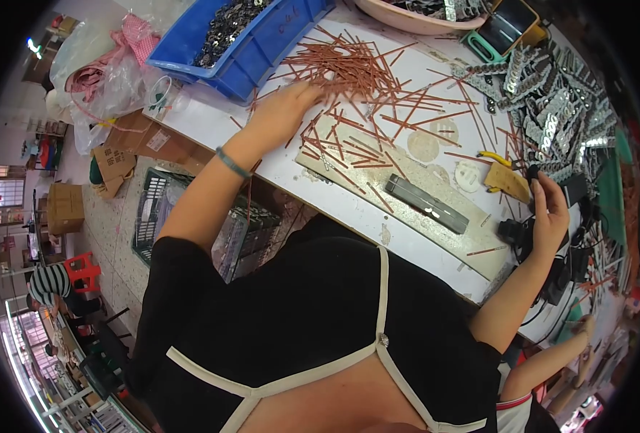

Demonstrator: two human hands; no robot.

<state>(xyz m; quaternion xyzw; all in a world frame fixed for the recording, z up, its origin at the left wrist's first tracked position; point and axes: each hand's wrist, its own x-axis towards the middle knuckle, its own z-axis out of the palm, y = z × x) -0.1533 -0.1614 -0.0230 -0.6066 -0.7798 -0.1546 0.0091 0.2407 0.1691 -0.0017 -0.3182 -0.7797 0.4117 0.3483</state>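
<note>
At the near edge of a loose pile of thin reddish-brown sticks (341, 68), my left hand (282, 114) reaches in palm down. Its fingertips are smeared and partly lost among the sticks, so its grip is unclear. On the right, my right hand (551, 216) has its fingers drawn together at a small dark piece (533, 172) that I cannot make out. Beside those fingers lies a yellow block (507, 182) with a yellow-handled tool (494, 156) just behind it. Between my hands, a pale flat board (341, 155) carries scattered sticks and a grey metal bar (427, 203).
A blue bin (244, 54) of dark small parts stands at back left, and a pink basin (421, 18) at the back. Silvery chain-like strips (551, 108) are heaped at right, above a black device (518, 234) with cables. A green crate (157, 209) sits on the floor.
</note>
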